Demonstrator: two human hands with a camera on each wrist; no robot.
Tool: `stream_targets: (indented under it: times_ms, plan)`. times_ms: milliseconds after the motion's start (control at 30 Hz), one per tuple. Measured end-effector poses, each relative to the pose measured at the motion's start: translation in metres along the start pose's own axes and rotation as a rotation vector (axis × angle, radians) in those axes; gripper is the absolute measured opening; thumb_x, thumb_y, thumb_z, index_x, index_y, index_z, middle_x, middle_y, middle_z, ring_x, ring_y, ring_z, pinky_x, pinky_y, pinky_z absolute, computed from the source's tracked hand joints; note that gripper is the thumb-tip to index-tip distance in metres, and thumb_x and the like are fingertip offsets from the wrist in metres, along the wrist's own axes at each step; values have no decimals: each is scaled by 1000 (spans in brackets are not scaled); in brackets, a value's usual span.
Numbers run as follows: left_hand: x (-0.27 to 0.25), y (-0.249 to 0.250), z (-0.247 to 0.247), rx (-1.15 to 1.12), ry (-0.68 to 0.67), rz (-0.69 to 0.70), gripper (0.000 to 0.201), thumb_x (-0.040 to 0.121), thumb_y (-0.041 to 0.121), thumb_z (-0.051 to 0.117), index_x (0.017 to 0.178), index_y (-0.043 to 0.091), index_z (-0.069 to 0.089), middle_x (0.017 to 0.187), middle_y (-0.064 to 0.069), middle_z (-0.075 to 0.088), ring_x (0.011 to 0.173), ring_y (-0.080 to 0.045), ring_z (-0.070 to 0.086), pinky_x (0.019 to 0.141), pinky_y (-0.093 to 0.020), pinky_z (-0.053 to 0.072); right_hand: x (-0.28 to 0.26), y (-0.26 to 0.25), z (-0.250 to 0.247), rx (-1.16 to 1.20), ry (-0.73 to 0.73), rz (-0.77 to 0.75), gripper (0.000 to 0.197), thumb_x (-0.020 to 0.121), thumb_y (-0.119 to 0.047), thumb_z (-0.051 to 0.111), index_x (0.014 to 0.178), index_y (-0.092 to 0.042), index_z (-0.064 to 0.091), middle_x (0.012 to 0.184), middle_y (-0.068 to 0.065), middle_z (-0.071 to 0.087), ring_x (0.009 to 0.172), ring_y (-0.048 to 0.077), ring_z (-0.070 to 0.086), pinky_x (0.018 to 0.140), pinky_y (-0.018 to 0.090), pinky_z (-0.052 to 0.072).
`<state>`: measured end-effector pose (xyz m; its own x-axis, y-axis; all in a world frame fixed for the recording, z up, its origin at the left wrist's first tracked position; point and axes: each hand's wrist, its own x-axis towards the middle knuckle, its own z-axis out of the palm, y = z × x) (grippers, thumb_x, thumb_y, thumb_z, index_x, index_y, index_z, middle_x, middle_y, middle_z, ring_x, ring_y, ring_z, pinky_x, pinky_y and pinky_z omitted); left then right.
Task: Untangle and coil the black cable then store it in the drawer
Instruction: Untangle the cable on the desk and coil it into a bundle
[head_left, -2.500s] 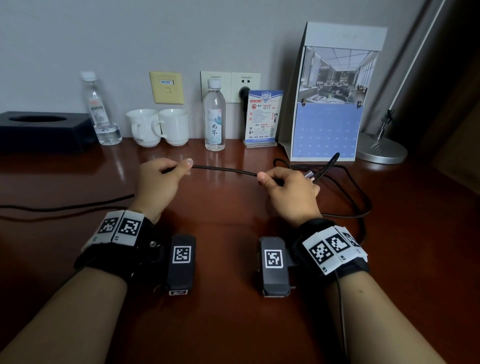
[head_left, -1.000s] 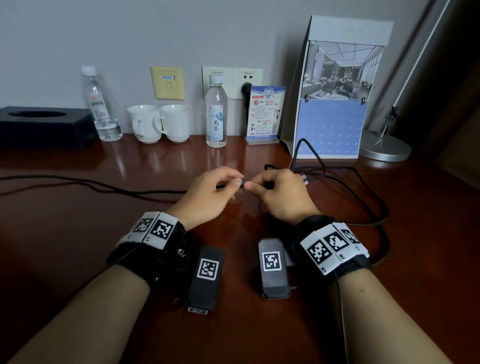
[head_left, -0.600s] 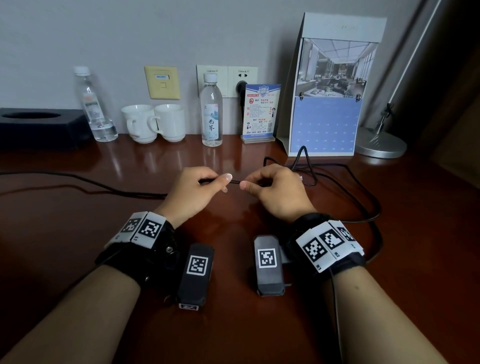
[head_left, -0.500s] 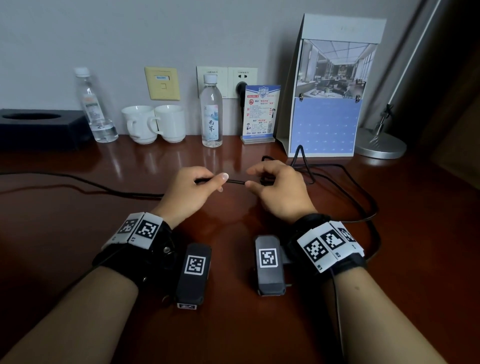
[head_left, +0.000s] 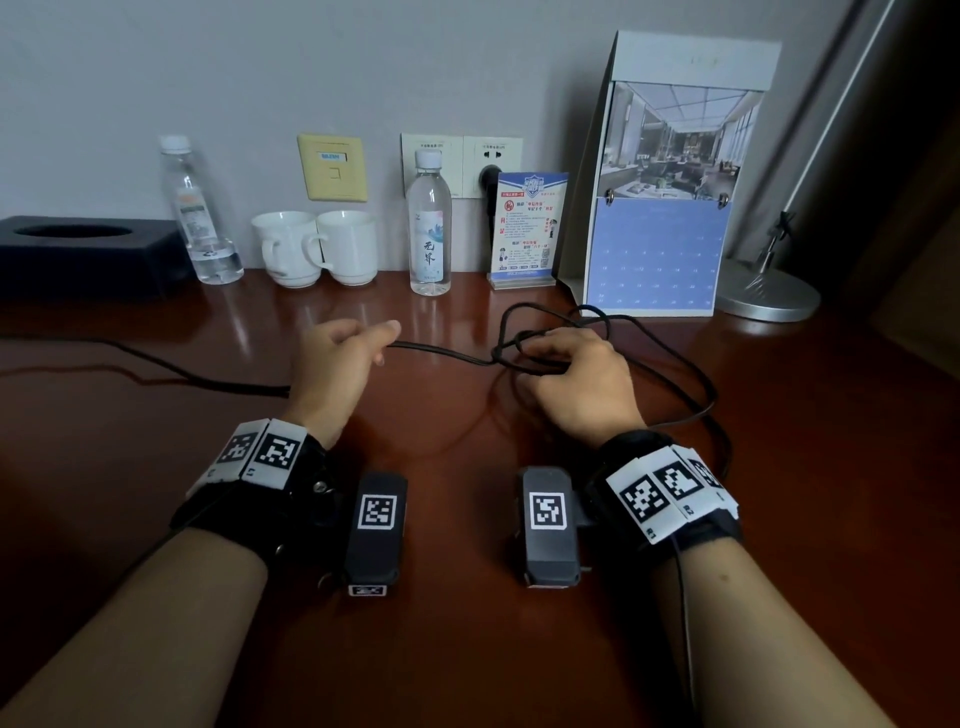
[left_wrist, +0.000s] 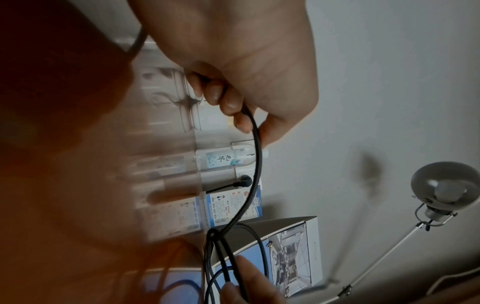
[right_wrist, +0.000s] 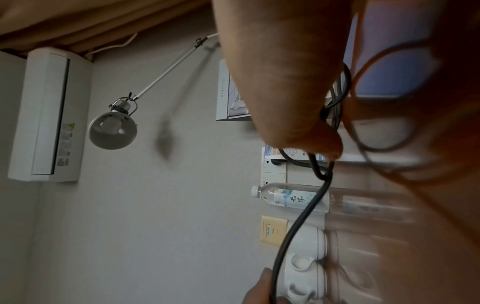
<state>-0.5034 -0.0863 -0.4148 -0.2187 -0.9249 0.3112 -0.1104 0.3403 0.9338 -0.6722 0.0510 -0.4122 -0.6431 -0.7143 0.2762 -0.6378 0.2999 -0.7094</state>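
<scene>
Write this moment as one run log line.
left hand: grips black cable | right hand: holds cable loops | drawer: unseen

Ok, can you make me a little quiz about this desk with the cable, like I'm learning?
1. True or false: the left hand grips the black cable.
2. Which sits between the two white cups and the blue card? A) lamp base B) water bottle C) calendar
3. Fill in: near the right hand the cable crosses itself in a ____.

Key: 1 true. 2 B, the labelled water bottle. 3 loop; the right hand holds the gathered loops there.
</scene>
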Motion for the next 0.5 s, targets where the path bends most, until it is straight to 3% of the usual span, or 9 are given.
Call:
stream_targets:
  times_ms: [100,167,233,300,367,433,500]
  plan:
    - [-1,-2,2,-2,-49,9,43,83,19,70,49,9,46,35,14,33,41,0,37,49,-10,29,-6,-8,1,87,-90,-116,37,72,-13,73,104,-31,73,116,-10,63,112,10,56,103,16,38]
    - [-1,-2,3,-15,-59,16,43,82,18,71,48,10,45,34,14,33,41,1,38,48,-8,29,-8,-11,1,105,-116,-167,39,73,-7,74,107,-27,73,110,-10,63,99,3,57,87,-3,33]
    - [1,-4,2,-33,-63,25,42,81,18,71,48,10,45,39,14,36,44,1,38,49,-7,29,-7,-13,0,110,-92,-168,35,75,-7,74,104,-26,74,99,-11,65,85,-2,58,75,-10,30]
    - [1,-5,2,-48,-63,34,42,81,17,71,48,10,46,50,2,43,54,-1,43,51,-5,30,-6,-13,0,119,-61,-131,23,78,-14,76,95,-28,74,87,-15,68,75,-10,58,71,-9,33]
    - [1,-5,3,-61,-57,41,41,81,16,71,48,10,47,57,-5,46,63,-6,48,54,-2,31,-5,-12,1,127,-62,-100,12,80,-22,76,90,-27,75,81,-16,68,70,-10,57,77,-2,41]
    - [1,-4,3,-70,-56,40,42,81,16,71,47,10,47,50,2,45,59,-3,46,54,-3,31,-4,-11,3,152,-89,-66,10,82,-27,76,92,-25,76,79,-14,67,69,-1,59,86,16,50]
    - [0,-4,4,-72,-76,40,43,81,16,72,47,10,47,40,12,40,51,1,41,53,-5,30,-3,-11,3,165,-86,-66,12,84,-29,73,95,-23,75,83,-11,67,81,5,61,87,18,47]
